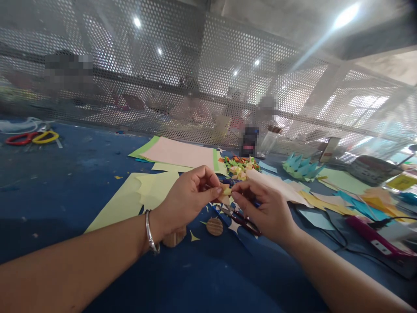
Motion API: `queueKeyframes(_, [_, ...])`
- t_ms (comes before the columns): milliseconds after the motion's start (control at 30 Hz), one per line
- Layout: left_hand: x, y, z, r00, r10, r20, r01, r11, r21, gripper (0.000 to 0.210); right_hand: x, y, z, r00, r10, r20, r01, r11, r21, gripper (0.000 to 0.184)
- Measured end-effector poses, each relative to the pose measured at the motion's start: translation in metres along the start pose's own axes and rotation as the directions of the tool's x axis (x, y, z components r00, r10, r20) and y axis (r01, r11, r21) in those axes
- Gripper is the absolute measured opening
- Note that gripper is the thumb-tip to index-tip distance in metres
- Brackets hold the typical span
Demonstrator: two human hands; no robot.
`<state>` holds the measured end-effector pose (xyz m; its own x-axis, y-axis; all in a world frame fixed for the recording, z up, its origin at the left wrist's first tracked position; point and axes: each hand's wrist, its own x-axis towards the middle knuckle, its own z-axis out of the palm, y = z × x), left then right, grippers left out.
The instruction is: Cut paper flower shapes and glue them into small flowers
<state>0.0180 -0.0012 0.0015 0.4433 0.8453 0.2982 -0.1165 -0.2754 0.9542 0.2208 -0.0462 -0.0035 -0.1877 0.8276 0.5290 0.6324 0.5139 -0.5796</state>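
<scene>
A small folded paper piece (225, 194), peach with a pale yellow part, is held up over the blue table. My left hand (192, 191), with a silver bangle at the wrist, pinches its left side. The fingertips of my right hand (260, 204) are closed on its yellow right end. Below the hands lie dark-handled scissors (246, 221), partly covered by my right hand. White star-shaped paper scraps (234, 227) surround them. A round wooden disc (214, 227) lies under the hands, and another wooden piece (176, 237) shows partly beneath my left wrist.
Paper sheets (182, 152) and a heap of small coloured paper pieces (243, 166) lie behind my hands. Red-and-yellow-handled scissors (45, 137) are far left. At right are a pleated blue-green paper form (301, 167), a pink power strip (379, 239) and cables. Perforated metal screen (163, 87) closes the back.
</scene>
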Motion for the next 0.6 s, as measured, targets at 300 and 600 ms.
queueKeyframes(300, [-0.0011,0.0037,0.0033,0.999,-0.033,0.012,0.034,0.993,-0.111,0.025,0.0008,-0.0012,0.0000,0.999,-0.029,-0.023,0.029,0.999,-0.017,0.012])
queueKeyframes(600, [-0.0010,0.0055,0.0025,0.996,-0.073,0.044,0.079,0.981,-0.179,0.035,0.0014,-0.0020,0.0001,1.000,0.008,0.008,-0.008,0.999,0.045,0.011])
